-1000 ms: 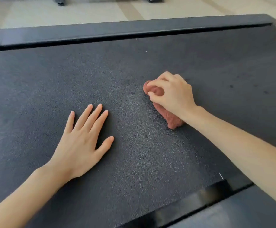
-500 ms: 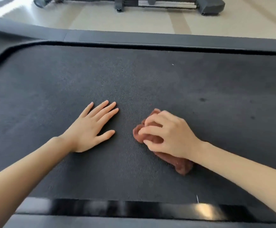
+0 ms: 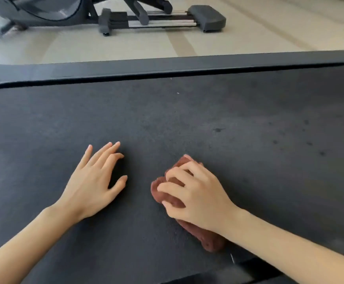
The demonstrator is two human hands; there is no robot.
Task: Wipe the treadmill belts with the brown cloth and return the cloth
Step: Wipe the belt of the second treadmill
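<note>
Brown cloth under curled right hand

brown cloth: middle hidden under right hand | exercise machine: cut off at top edge

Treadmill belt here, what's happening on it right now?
A person is wiping the treadmill belt by hand. The right hand grips a bunched brown cloth and presses it onto the belt near the closer edge. The left hand rests beside it on the belt, fingers straight, holding nothing. Some dark spots show on the belt farther out and to the right. The cloth has not yet been returned.
</note>
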